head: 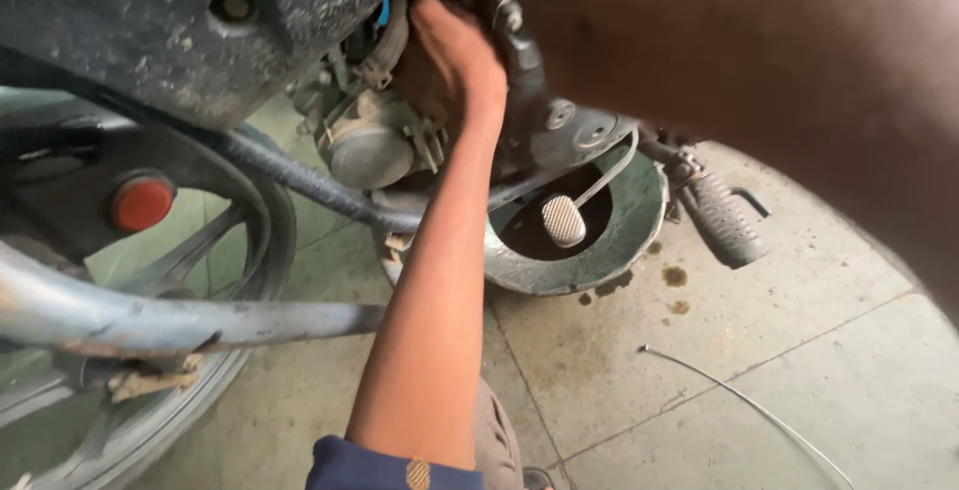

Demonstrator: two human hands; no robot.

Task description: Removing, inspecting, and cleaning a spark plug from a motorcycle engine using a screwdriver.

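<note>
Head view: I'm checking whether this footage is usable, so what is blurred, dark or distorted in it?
In the head view, the right arm fills the upper right as a dark, out-of-focus mass; the left hand reaches into shadow under the motorcycle engine, fingers hidden; the tiled floor is evenly lit and sharp; the wide lens curves the wheel and tile lines at the edges.

One wheel (150, 280), one footpeg (724, 218), one drain pan (639, 220), one wire (749, 405)

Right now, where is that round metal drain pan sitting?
In the head view, the drain pan sits on the concrete floor under the motorcycle engine, right of the reaching forearm, with the brake pedal hanging over it.
</note>
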